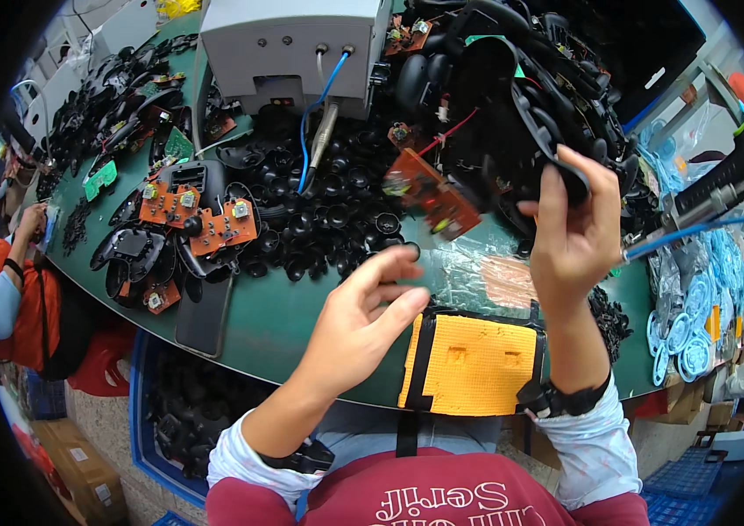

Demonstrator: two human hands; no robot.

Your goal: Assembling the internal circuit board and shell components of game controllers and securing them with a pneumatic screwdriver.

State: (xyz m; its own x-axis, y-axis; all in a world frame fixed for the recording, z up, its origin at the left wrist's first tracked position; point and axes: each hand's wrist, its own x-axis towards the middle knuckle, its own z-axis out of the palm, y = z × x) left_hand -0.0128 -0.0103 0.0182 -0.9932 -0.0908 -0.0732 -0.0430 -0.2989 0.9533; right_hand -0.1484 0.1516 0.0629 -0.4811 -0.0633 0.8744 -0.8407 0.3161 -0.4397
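Note:
My right hand (575,223) grips the end of a black game controller shell (486,110), thumb and fingers closed on it. An orange-brown circuit board (433,195), blurred, hangs beside the shell near a red wire. My left hand (363,316) is just left of the board, its fingers bent and thumb apart. A small dark cap touches or lies behind its fingertips; I cannot tell which. Beyond that hand spreads a pile of black thumbstick caps (328,215). A yellow textured pad (474,364) with black straps sits at the table edge between my forearms.
A grey machine (293,53) with a blue hose (319,101) stands at the back. Controller parts with boards (205,215) lie left, beside a dark flat slab (204,320). Shells heap at back right. A blue crate (140,412) is below. A co-worker's arm (13,276) shows far left.

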